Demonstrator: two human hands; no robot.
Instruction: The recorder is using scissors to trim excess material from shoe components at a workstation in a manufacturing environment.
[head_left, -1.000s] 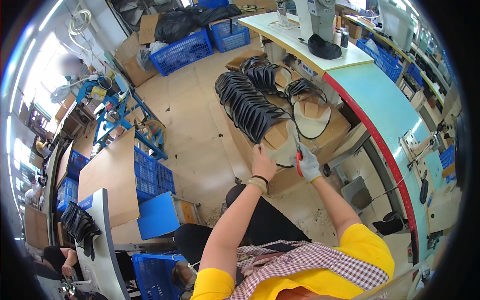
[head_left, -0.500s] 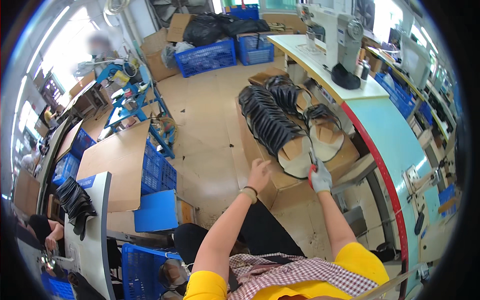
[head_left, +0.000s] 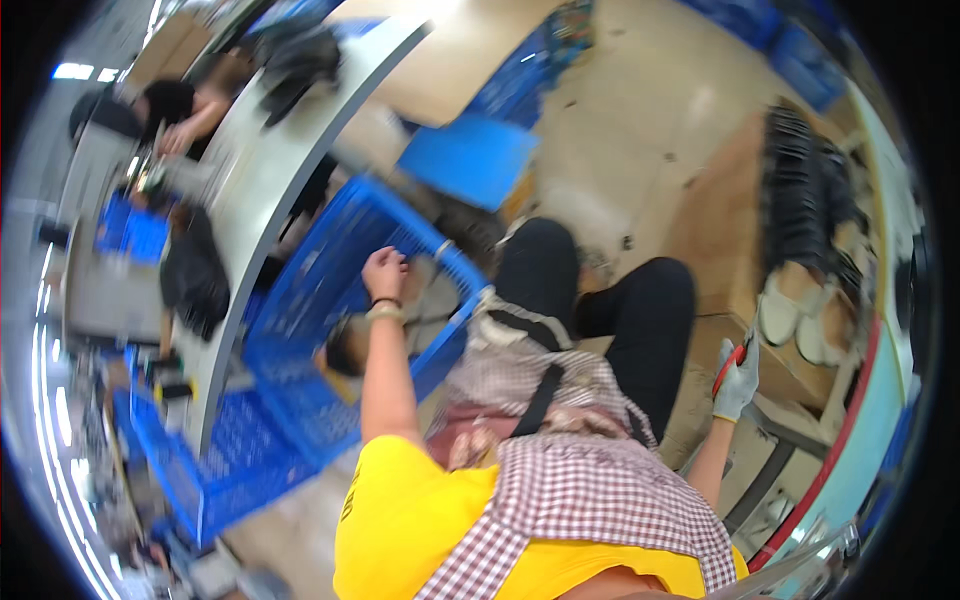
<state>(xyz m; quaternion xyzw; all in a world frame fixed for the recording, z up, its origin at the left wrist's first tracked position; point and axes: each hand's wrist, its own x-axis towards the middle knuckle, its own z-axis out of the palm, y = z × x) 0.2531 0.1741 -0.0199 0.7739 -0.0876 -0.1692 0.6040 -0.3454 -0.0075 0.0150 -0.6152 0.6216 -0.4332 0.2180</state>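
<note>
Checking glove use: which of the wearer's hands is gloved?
The right hand, its whitish glove wrapped around a red-handled tool; the left hand is ungloved.

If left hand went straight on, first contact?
Probably the far wall or rim of the blue crate, just beyond the left hand. Depth is unclear; if the hand is above the rim, it might pass over.
</note>
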